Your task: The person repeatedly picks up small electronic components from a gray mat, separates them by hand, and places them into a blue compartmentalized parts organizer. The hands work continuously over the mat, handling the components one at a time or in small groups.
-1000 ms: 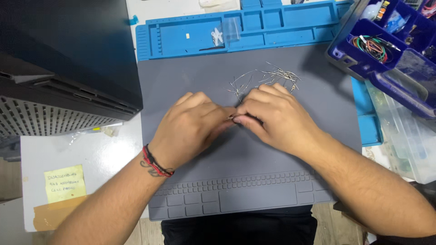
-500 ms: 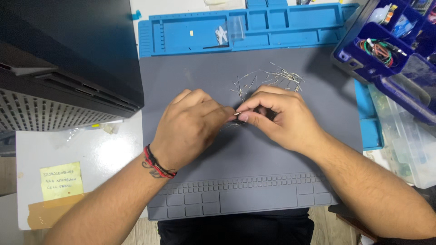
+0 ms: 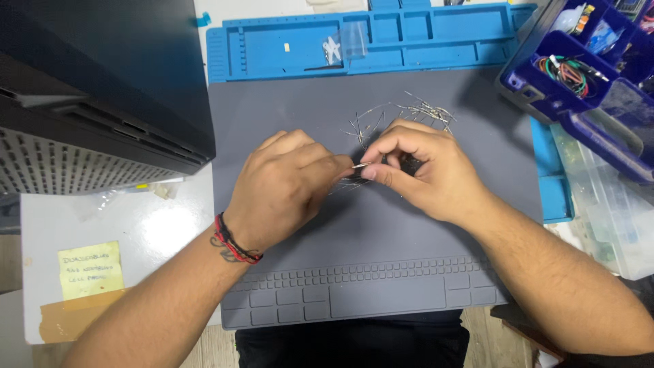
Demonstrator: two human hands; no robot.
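Both hands meet over the middle of a grey work mat (image 3: 409, 238). My left hand (image 3: 286, 187), with a red and black cord bracelet at the wrist, pinches one end of a thin metal pin (image 3: 360, 165). My right hand (image 3: 419, 170) pinches the same pin from the other side between thumb and forefinger, with something small and dark tucked under its fingers. A loose scatter of thin metal pins (image 3: 409, 112) lies on the mat just beyond the fingers.
A large black device (image 3: 95, 88) stands at the left. A blue compartment tray (image 3: 381, 41) borders the mat's far edge, holding a small clear bag (image 3: 344, 44). A dark blue parts box (image 3: 586, 68) with coloured wires and a clear plastic box (image 3: 606, 204) sit right. A yellow note (image 3: 88, 269) lies near left.
The hands stay together over the mat; the fingers have shifted slightly around the pin. The view has drifted a little.
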